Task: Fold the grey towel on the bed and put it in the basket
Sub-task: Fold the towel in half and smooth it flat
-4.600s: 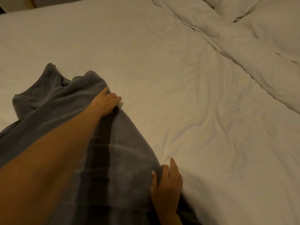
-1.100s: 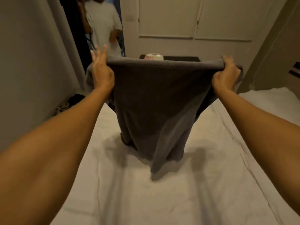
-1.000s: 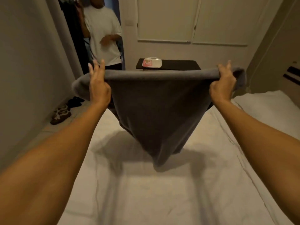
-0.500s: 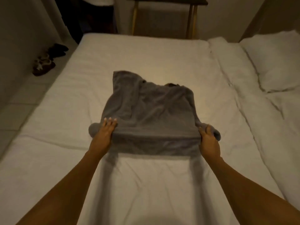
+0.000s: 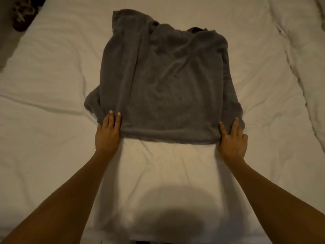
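The grey towel (image 5: 167,81) lies folded over on the white bed (image 5: 52,85), roughly square, with a rumpled far edge. My left hand (image 5: 108,136) holds its near left corner, two straight fingers on top and the thumb hidden under the edge. At the near right corner my right hand (image 5: 232,140) holds the towel, thumb and forefinger lying on the cloth and the other fingers curled beside it. No basket is in view.
A bunched white duvet (image 5: 307,50) runs along the right side of the bed. Dark shoes (image 5: 22,13) lie on the floor past the bed's top left corner. Bare sheet stretches between the towel and me.
The towel was held up stretched between both hands, then brought down onto the bed. It now lies flatter and closer to me, with both hands still at its near corners.
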